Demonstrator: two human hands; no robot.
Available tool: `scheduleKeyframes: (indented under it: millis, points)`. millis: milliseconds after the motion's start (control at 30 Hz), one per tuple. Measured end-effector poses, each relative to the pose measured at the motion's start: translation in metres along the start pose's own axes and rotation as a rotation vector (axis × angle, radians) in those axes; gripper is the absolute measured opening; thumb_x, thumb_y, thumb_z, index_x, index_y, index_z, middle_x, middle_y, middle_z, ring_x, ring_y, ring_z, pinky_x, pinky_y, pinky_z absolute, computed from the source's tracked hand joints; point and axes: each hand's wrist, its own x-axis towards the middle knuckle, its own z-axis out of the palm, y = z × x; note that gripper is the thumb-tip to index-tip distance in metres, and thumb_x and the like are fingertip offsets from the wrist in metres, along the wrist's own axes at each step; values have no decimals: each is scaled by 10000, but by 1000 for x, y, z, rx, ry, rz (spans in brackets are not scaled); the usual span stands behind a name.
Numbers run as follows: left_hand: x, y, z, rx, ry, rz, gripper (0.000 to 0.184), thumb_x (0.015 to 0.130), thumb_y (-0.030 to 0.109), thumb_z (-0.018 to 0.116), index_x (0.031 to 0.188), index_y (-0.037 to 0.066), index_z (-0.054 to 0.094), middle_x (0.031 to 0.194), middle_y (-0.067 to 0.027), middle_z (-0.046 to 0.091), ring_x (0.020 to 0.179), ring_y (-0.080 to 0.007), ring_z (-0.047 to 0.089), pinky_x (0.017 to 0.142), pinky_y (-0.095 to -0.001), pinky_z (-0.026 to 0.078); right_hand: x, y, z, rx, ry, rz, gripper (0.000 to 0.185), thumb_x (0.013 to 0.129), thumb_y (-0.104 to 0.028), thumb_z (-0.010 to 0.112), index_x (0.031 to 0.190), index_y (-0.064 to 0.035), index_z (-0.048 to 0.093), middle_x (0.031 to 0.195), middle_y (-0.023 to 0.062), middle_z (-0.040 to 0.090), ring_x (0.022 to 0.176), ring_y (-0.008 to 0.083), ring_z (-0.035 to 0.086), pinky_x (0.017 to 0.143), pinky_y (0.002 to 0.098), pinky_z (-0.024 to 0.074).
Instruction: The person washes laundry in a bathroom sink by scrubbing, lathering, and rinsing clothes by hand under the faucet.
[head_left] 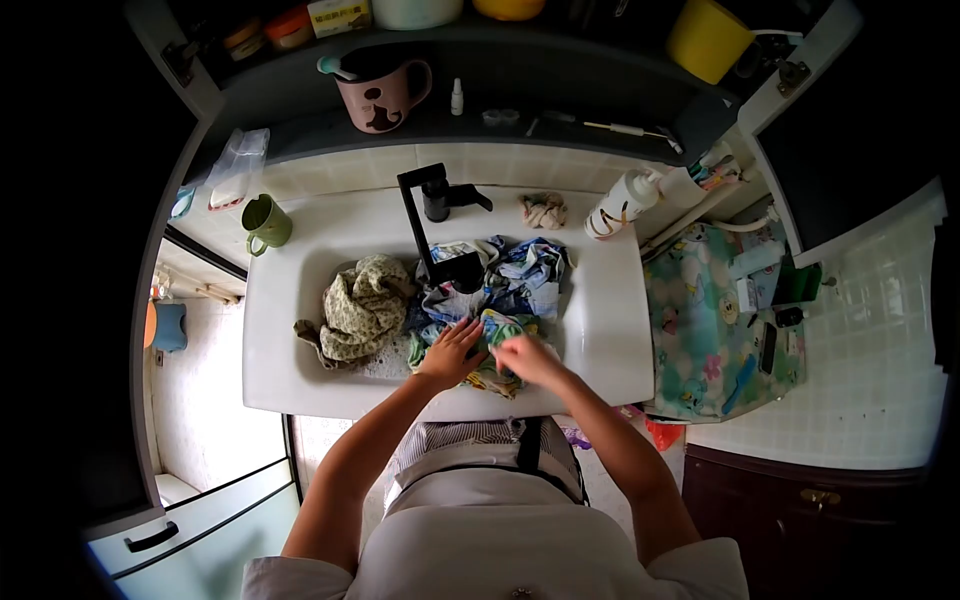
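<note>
Wet patterned clothes (535,277), mostly blue, white and green, lie heaped in the middle and right of the white sink (610,330). My left hand (452,352) rests on the heap with its fingers spread. Beside it, my right hand (525,358) is closed at the green and yellow cloth (500,326); the fingers are partly blurred, and what they hold is too small to make out. A beige spotted cloth (365,312) is bunched at the sink's left. The black faucet (422,225) reaches over the clothes. Suds show near the basin's front.
On the sink's rim stand a green cup (266,224), a small crumpled cloth (543,210) and a white pump bottle (621,205). A shelf above holds a pink mug (378,98). At the right, a patterned cover (690,330) carries small items. Open cabinet doors flank both sides.
</note>
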Motion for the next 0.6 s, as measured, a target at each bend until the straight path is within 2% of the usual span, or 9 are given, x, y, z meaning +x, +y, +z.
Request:
scheduleKeyframes:
  millis: [33,100,133,233,333,433,533,600]
  points:
    - [-3,-1,-3,-36,-40,-8,550,798,338,499,1252,66,351,1305,-102,337,1206,-246,309,991,-389,227,19,10,0,285,-62,16,356,826,-346,464,640,-70,589,471,-2,481,429,111,467,442,251,379]
    - [-5,0,-13,-108,-117,-25,538,787,320,516,1240,68,371,1293,-104,355,1186,-245,341,986,-389,235,41,1,-3,958,-32,147,345,835,-323,457,665,-52,587,505,-15,482,413,87,440,422,218,356]
    - [-8,1,-17,-138,-106,-22,524,777,303,533,1226,73,391,1271,-111,379,1157,-255,372,971,-379,264,57,7,2,1095,48,259,334,834,-316,454,705,-35,582,559,2,517,427,97,460,449,224,389]
    - [-15,4,-27,-203,-95,-46,483,752,260,574,1187,93,448,1215,-126,439,1087,-276,443,926,-353,335,78,20,14,1034,171,389,262,822,-297,473,793,-48,547,607,36,563,421,120,487,402,222,376]
    - [-20,11,-35,-211,-92,-96,399,740,218,579,1123,125,520,1151,-114,499,1019,-278,497,862,-331,398,80,24,21,768,71,279,262,818,-296,480,791,-39,526,578,78,565,364,132,475,334,223,336]
    - [-27,11,-40,-251,-108,-90,355,740,185,569,1091,142,545,1048,-100,567,940,-264,550,818,-323,430,63,23,17,779,-33,258,264,819,-296,482,758,-41,513,518,106,542,295,135,424,281,225,289]
    - [-34,2,-39,-419,-76,-102,338,740,155,514,1067,79,548,889,-129,619,762,-258,598,657,-326,482,45,32,14,670,-185,331,272,816,-288,473,705,-41,502,471,126,532,268,135,402,256,236,270]
    - [-29,-7,-50,-1117,-190,-335,299,769,163,479,1030,38,555,813,-137,626,684,-234,603,582,-306,484,31,36,15,662,-198,356,271,810,-272,464,694,-35,527,447,133,521,245,132,373,250,238,259]
